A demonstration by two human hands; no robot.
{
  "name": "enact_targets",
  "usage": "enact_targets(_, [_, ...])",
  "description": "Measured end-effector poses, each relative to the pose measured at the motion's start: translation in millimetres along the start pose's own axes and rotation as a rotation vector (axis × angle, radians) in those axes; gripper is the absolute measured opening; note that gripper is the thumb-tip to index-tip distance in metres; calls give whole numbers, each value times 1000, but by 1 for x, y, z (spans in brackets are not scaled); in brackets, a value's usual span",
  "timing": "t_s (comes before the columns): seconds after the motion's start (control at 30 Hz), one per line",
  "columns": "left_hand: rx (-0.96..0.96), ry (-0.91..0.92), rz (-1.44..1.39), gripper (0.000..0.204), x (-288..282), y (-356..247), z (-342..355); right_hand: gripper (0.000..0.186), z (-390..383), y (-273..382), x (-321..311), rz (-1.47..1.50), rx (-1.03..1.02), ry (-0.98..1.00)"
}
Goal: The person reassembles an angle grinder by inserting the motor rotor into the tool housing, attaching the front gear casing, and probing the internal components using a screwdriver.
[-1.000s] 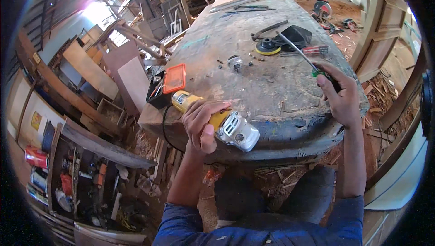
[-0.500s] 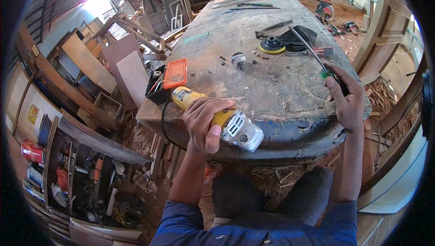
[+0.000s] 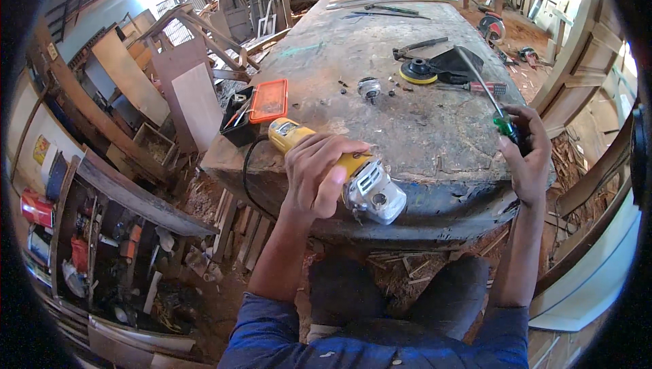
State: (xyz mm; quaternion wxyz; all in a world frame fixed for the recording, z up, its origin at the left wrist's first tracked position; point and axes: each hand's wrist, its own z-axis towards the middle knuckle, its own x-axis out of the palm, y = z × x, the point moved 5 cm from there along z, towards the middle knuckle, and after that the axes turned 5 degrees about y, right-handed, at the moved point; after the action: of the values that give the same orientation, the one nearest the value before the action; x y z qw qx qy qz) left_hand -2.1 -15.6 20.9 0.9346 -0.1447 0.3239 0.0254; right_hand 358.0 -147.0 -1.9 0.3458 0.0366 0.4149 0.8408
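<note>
My left hand [image 3: 316,172] is closed round the yellow body of an angle grinder [image 3: 379,192], holding it over the near edge of the worktable. Its silvery metal gear head points to the right, toward my knees, and a black cord hangs from its rear. In my right hand [image 3: 528,155] is a screwdriver [image 3: 479,80] with a green handle; its long shaft points up and away to the left. On the table beyond lie a loose metal grinder part [image 3: 369,89], several small dark pieces, and a round backing pad [image 3: 418,71] with a yellow rim.
A black toolbox [image 3: 234,121] with an open orange lid [image 3: 269,100] sits at the table's left edge. Behind the pad lie a black pouch [image 3: 456,64], pliers-like tool [image 3: 421,47] and a red-handled screwdriver [image 3: 485,88]. Shelves [image 3: 146,192] stand left; a panelled door [image 3: 584,63] leans right.
The grinder and my left hand have shifted slightly right in view. My right hand has lowered a little, with the screwdriver still in it. The whole view has turned slightly.
</note>
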Motion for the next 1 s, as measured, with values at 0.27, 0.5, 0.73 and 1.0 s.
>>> enact_targets(0.27, [-212, 171, -61, 38, 3, 4, 27, 41, -5, 10, -2, -167, -50, 23])
enact_targets(0.5, [-338, 306, 8, 40, 13, 14, 46, 52, -52, 71, -7, -263, -368, 275])
enact_targets(0.73, [-336, 294, -17, 43, 16, 17, 46, 56, -59, 83, 4, -225, -263, 316])
enact_targets(1.0, [-326, 291, -2, 44, 13, 15, 44, 58, -57, 87, 8, -241, -302, 335])
